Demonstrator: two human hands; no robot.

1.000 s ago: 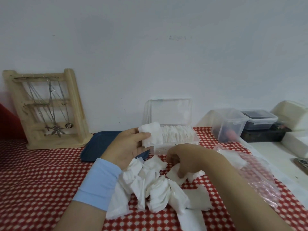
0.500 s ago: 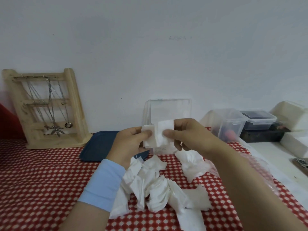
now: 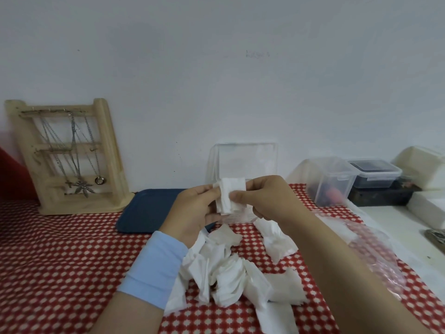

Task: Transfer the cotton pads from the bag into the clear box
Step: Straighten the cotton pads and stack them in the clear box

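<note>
Now, small stack of cotton pads (image 3: 231, 197) held upright between both hands, just in front of clear box (image 3: 243, 160). Left hand (image 3: 192, 213) grips stack's left edge; right hand (image 3: 265, 201) pinches right edge, thumb in front. Best: square edges flush, keep stack tight, then lower into box on edge. Loose pile (image 3: 228, 273) on tabletop (image 3: 60, 249) below hands; bag (image 3: 370, 251) beside right forearm.
</note>
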